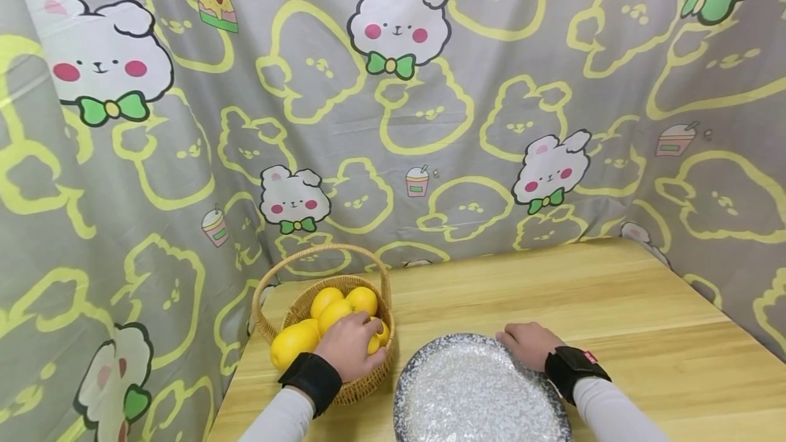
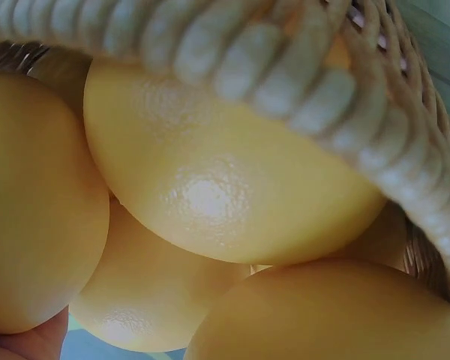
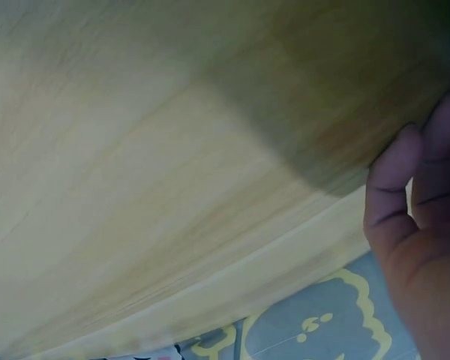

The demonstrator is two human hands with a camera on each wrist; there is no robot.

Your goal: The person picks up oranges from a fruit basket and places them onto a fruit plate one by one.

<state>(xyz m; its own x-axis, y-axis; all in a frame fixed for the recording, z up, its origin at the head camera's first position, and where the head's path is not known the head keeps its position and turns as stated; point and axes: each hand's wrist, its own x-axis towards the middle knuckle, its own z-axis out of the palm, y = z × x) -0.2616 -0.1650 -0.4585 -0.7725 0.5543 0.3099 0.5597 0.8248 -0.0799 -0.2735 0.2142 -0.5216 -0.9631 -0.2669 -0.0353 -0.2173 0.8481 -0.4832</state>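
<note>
My left hand (image 1: 353, 346) reaches into a woven basket (image 1: 362, 387) that holds several yellow citrus fruits (image 1: 295, 343). Its fingers and thumb curl about one yellow citrus fruit (image 1: 374, 344) at the basket's right side. The left wrist view shows large yellow fruits (image 2: 210, 165) close up below the wicker rim (image 2: 262, 67), with a bit of the hand (image 2: 41, 341) against one at lower left. On the far right rim of a round speckled grey plate (image 1: 473, 401), my right hand (image 1: 531, 345) rests with curled fingers. In the right wrist view these fingers (image 3: 394, 180) bend toward the dark upper right corner.
The basket's tall arched handle (image 1: 319, 247) rises behind the fruits. Basket and plate stand side by side on a wooden table (image 1: 614, 305). A patterned grey curtain (image 1: 393, 121) hangs along the table's back and sides.
</note>
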